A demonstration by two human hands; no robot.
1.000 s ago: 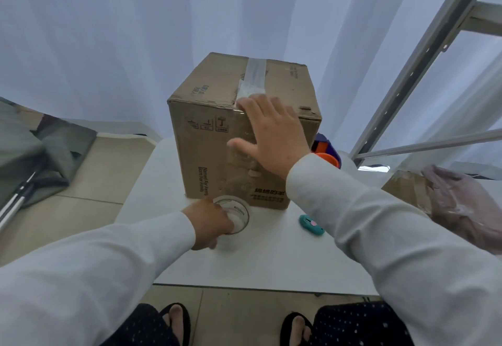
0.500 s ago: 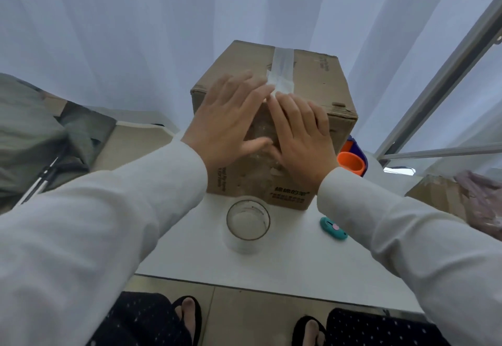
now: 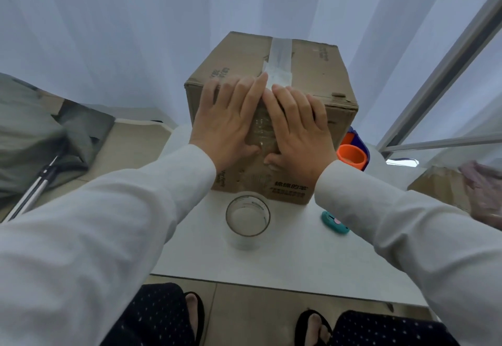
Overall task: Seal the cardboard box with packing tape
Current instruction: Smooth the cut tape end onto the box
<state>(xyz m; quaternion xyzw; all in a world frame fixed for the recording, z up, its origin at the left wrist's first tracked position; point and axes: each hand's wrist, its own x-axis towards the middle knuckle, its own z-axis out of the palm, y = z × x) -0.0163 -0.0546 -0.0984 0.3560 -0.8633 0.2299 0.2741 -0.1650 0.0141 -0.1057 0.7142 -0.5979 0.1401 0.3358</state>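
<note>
A brown cardboard box stands on the white table. A strip of clear packing tape runs along the seam on its top and down over the near edge. My left hand and my right hand lie flat side by side on the box's front face, fingers straight, pressing the tape there. A roll of clear tape stands on the table just in front of the box, untouched.
A teal cutter lies right of the roll. An orange and blue tape dispenser sits behind the box's right side. White curtains hang behind. A metal frame rises at right, and another box with plastic stands beside the table.
My left hand let go of the tape roll and came up onto the box's front beside my right hand. Both hands now press flat a little lower on the face.
</note>
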